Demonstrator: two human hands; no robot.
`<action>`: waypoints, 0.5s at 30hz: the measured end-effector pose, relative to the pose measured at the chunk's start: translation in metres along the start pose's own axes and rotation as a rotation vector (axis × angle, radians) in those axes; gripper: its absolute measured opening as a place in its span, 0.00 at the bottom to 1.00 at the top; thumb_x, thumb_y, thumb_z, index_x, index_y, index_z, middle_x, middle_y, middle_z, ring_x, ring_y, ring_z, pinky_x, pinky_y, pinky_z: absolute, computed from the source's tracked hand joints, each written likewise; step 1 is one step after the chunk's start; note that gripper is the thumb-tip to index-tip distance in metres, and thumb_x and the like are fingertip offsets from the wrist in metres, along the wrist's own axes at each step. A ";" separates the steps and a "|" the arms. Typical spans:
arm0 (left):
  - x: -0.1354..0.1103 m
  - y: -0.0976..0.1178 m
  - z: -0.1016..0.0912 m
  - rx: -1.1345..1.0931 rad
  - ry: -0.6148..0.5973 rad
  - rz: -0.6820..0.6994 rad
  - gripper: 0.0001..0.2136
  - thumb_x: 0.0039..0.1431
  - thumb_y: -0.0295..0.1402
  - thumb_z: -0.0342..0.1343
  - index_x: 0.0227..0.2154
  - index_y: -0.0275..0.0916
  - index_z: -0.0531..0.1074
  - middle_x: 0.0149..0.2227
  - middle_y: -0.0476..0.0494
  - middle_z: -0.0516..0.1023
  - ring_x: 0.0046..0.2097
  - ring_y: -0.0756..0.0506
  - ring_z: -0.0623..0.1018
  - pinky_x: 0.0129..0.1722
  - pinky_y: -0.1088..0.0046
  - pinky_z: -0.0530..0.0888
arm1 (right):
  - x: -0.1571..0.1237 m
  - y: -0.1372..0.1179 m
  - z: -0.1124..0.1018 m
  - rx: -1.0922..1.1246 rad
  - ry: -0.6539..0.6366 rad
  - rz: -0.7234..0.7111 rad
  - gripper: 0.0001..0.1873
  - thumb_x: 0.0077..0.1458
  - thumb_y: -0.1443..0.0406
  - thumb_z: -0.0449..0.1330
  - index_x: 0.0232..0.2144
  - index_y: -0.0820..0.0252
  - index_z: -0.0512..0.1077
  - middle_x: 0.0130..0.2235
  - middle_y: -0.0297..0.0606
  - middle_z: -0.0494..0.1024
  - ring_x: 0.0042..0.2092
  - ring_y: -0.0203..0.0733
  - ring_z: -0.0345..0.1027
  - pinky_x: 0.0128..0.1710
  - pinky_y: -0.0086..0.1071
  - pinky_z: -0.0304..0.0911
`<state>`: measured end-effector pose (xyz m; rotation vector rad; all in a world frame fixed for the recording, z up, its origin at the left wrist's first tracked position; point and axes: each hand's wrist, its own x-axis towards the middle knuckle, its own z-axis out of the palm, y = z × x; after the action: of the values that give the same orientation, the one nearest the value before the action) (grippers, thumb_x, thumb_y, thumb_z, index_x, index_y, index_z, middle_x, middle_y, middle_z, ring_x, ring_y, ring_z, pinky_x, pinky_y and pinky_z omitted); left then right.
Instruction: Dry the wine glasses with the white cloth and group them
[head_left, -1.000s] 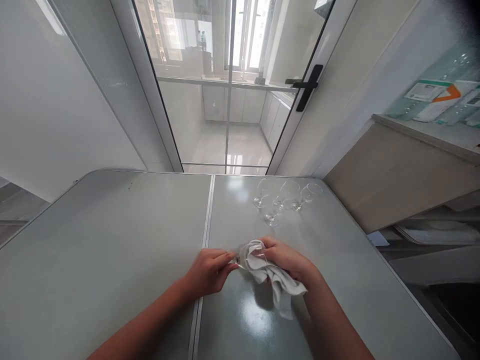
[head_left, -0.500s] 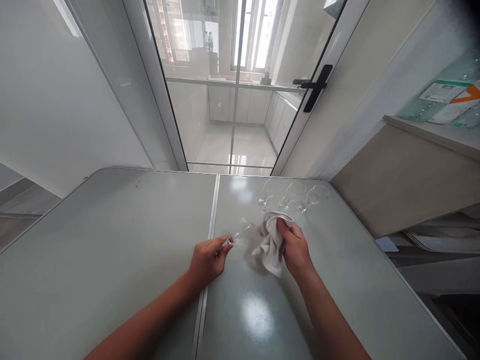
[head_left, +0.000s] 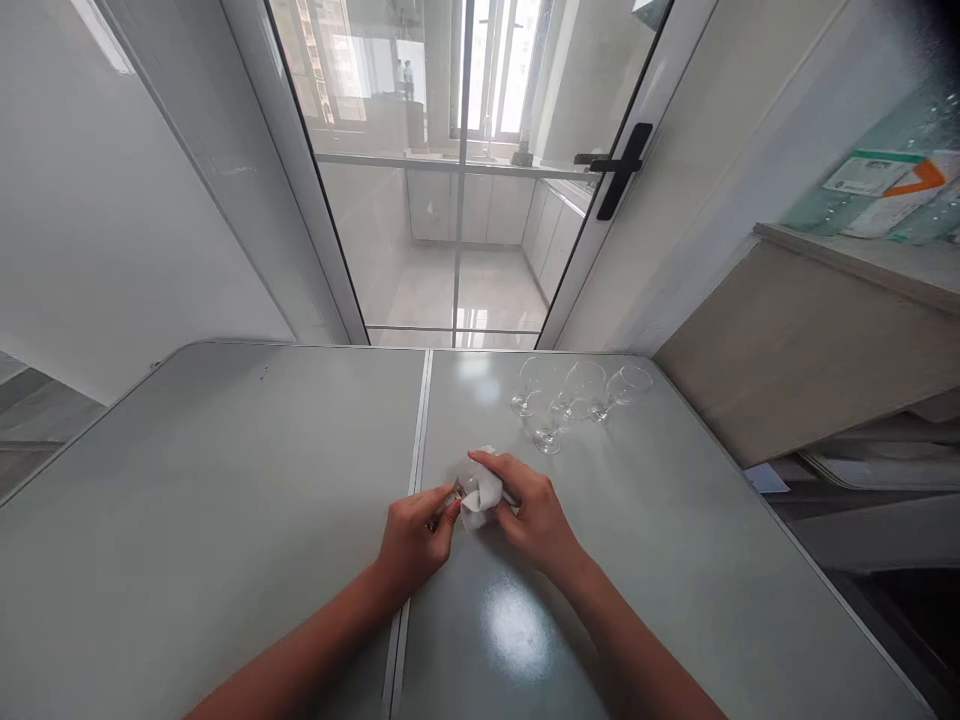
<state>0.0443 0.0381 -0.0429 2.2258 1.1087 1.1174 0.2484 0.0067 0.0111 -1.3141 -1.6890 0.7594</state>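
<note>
My left hand [head_left: 417, 530] pinches the foot end of a clear wine glass [head_left: 457, 492], held on its side just above the table. A white cloth [head_left: 482, 494] covers most of the glass's bowl. Wrapped over the cloth, my right hand [head_left: 534, 508] presses it onto the glass, with thumb and fingers on opposite sides. Beyond my right hand, several more stemmed glasses [head_left: 547, 440] stand upright near the table's far right corner.
The pale grey table [head_left: 285, 490] has a metal seam [head_left: 418, 440] down its middle. Past its far edge is a glass door with a black handle [head_left: 624, 170]. On the right, a shelf [head_left: 825, 300] holds plastic-wrapped bottles [head_left: 877, 195].
My right hand has moved left with the cloth, which was hanging loose and now wraps the glass. My left hand has hardly moved. One standing glass that the cloth hid now shows.
</note>
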 end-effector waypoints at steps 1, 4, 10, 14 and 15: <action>0.000 -0.002 0.000 0.007 0.008 0.040 0.09 0.67 0.32 0.55 0.40 0.37 0.79 0.24 0.48 0.77 0.23 0.52 0.70 0.27 0.77 0.65 | 0.000 0.001 -0.001 -0.001 0.000 -0.007 0.32 0.54 0.74 0.58 0.58 0.45 0.73 0.46 0.34 0.81 0.43 0.44 0.73 0.47 0.37 0.67; -0.001 -0.004 0.001 -0.021 -0.016 0.097 0.08 0.66 0.33 0.56 0.41 0.39 0.80 0.24 0.48 0.76 0.24 0.52 0.70 0.27 0.77 0.67 | 0.000 -0.001 -0.004 0.003 0.004 -0.027 0.28 0.48 0.75 0.59 0.49 0.47 0.78 0.41 0.31 0.83 0.41 0.42 0.73 0.45 0.35 0.65; 0.000 0.007 0.005 -0.229 -0.114 -0.028 0.13 0.67 0.39 0.55 0.36 0.37 0.82 0.21 0.48 0.73 0.23 0.52 0.67 0.24 0.77 0.65 | -0.002 -0.003 -0.003 0.132 0.266 0.124 0.06 0.63 0.66 0.54 0.37 0.55 0.72 0.25 0.27 0.70 0.23 0.34 0.57 0.24 0.29 0.53; 0.004 0.010 0.000 -0.360 -0.213 -0.173 0.17 0.69 0.40 0.53 0.30 0.35 0.80 0.21 0.49 0.71 0.23 0.53 0.65 0.24 0.77 0.62 | -0.002 0.003 -0.002 0.027 0.184 -0.021 0.10 0.59 0.67 0.58 0.43 0.54 0.72 0.29 0.29 0.75 0.27 0.37 0.64 0.29 0.30 0.59; 0.004 0.009 -0.002 -0.355 -0.204 -0.171 0.16 0.69 0.38 0.53 0.31 0.35 0.80 0.22 0.49 0.72 0.23 0.53 0.65 0.24 0.77 0.62 | -0.002 0.004 -0.001 -0.044 0.147 -0.104 0.13 0.56 0.68 0.60 0.45 0.53 0.73 0.32 0.31 0.77 0.30 0.38 0.67 0.34 0.32 0.62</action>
<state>0.0490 0.0360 -0.0338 1.8829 0.9146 0.9116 0.2516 0.0060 0.0078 -1.2698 -1.6498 0.5555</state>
